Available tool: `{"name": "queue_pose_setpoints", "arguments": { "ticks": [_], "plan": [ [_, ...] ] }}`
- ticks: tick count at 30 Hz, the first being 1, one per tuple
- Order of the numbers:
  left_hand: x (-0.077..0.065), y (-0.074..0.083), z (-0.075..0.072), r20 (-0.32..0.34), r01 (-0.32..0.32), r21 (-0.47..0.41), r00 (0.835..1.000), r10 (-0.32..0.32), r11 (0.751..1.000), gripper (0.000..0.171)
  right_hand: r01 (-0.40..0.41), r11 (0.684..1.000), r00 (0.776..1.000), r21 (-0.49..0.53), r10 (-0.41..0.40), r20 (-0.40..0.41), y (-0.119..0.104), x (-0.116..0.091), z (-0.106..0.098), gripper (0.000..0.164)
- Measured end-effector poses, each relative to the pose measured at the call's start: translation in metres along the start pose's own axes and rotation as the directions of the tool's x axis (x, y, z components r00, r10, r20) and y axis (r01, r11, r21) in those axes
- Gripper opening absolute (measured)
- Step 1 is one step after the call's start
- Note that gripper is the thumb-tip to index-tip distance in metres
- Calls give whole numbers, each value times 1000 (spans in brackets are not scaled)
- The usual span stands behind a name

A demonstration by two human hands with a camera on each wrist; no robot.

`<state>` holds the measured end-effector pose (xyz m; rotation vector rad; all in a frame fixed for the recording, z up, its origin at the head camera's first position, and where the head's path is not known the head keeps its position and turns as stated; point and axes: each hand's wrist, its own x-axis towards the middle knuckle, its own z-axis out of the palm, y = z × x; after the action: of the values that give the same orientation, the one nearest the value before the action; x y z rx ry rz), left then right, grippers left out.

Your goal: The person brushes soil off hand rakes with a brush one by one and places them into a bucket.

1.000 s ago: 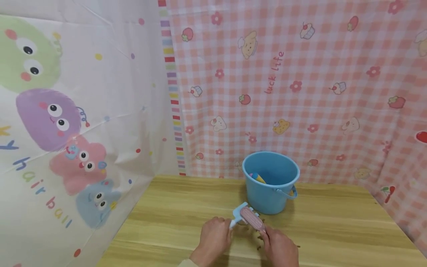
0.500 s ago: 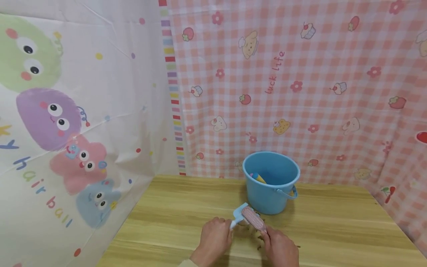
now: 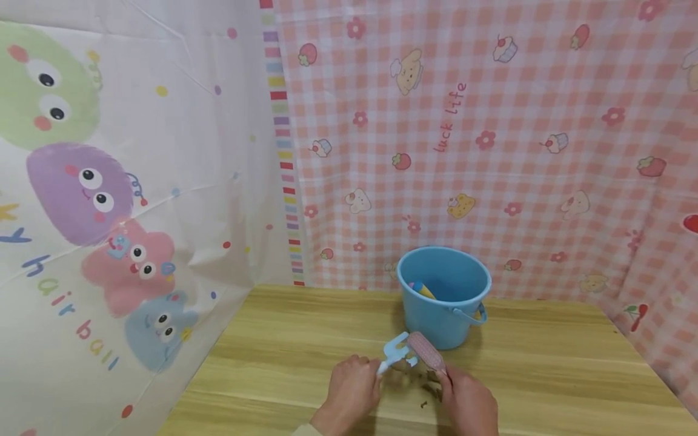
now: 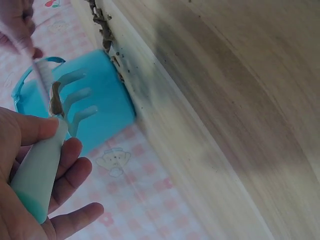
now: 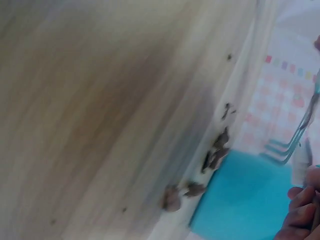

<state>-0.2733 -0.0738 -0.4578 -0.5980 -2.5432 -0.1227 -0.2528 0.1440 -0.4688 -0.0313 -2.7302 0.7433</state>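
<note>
The left hand pinches the pale handle of a light blue rake; its long axis slants away and rightward, tines toward the blue bucket. The right hand, cut off below, has its grip closed on a pink brush, angled away and leftward just beside the tines; most of its handle is covered, and I cannot tell whether the two touch. Brown bits, partly masked by the hands, lie on the worktop. The bucket stands upright behind, a yellow-and-blue object inside mostly hidden. A white sheet at left reads "hair ball", preceding lettering cut off; farthest, "luck life" climbs a pink checked cloth.
</note>
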Motion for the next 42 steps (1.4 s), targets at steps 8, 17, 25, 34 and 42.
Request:
{"name": "queue_pose_setpoints", "arguments": {
  "ticks": [8, 17, 25, 34, 42],
  "plan": [
    [1, 2, 1, -23, -6, 7, 1000, 6, 1000, 21, 84, 996, 996, -16, -83, 20, -12, -8, 3, 12],
    [-2, 3, 3, -7, -8, 7, 1000, 8, 1000, 19, 50, 998, 999, -29, -49, 3, -3, -7, 6, 12],
    [-3, 2, 4, 10, -30, 35, 999, 30, 999, 17, 6, 1000, 1000, -15, -6, -1, 7, -1, -2, 14],
    [0, 3, 3, 3, -35, 60, 999, 35, 998, 16, 140, 990, 988, -22, -141, -61, -11, -9, -2, 11],
    [1, 3, 2, 6, -42, 76, 999, 41, 996, 19, 60, 998, 998, -25, -60, -3, -3, -6, -1, 16]
  ]
}}
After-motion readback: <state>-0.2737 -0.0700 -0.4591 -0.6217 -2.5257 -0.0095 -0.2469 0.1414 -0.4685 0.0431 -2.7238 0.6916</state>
